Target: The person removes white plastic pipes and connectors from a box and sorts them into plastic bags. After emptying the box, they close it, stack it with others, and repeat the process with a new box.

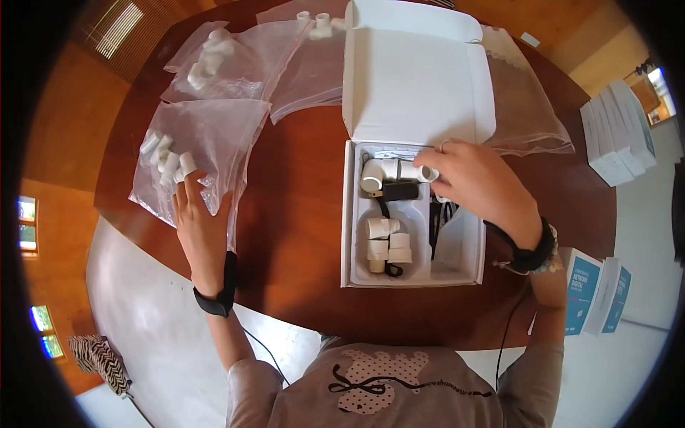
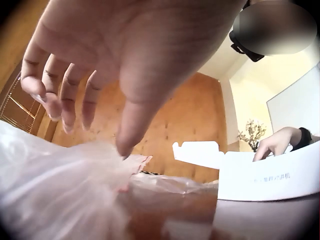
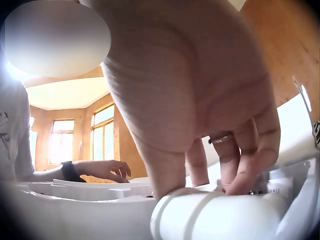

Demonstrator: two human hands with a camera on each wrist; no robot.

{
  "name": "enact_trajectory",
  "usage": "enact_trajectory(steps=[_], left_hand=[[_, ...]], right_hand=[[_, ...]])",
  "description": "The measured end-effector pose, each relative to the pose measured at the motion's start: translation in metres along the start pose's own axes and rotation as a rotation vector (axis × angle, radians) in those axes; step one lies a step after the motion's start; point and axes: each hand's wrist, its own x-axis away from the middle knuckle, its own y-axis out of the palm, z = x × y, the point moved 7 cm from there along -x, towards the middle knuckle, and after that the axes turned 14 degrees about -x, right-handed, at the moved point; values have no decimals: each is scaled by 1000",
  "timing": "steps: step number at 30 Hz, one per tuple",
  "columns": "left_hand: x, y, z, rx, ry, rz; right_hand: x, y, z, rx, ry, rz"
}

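In the head view, an open white box (image 1: 347, 235) holds a moulded tray with several white pipe fittings (image 1: 389, 241), a black device (image 1: 401, 191) and black cords. My right hand (image 1: 485, 178) reaches into its upper part and pinches a white pipe fitting (image 1: 421, 172) between thumb and fingers; the right wrist view shows this fitting (image 3: 220, 217) large under the hand. On the left, my left hand (image 1: 200, 235) lies over a clear zip bag (image 1: 214, 128), fingertips right at the white fittings (image 1: 168, 158) on it. Its fingers hang loosely bent in the left wrist view.
More clear bags with white fittings (image 1: 210, 57) spread along the table's far left. Another bag (image 1: 528, 100) lies behind the box's raised lid (image 1: 414, 71). Stacked white boxes (image 1: 617, 132) stand at the right edge, with blue-and-white boxes (image 1: 585, 292) nearer.
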Motion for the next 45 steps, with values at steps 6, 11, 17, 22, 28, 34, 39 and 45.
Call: enact_trajectory(steps=[6,11,17,22,28,34,39,45], left_hand=[[-1,17,-23,5,-18,-97],[-3,-14,-37,168,-127,204],[-2,-38,-52,123,-193,440],[1,-49,-58,125,-216,516],[2,-52,-63,77,-251,508],[-4,-69,43,471,68,311],[6,-38,181,511,902,-151],[8,0,223,302,1000,-318]], right_hand=[[-11,-34,-25,-256,-43,79],[-63,6,-68,-697,-145,-22],[-175,107,-141,-986,-90,-263],[-262,176,-179,-1264,-98,-183],[-185,73,-154,-823,-213,-404],[-61,-51,-43,-130,-104,-21],[17,-21,8,-12,177,-80],[37,7,2,36,9,104]])
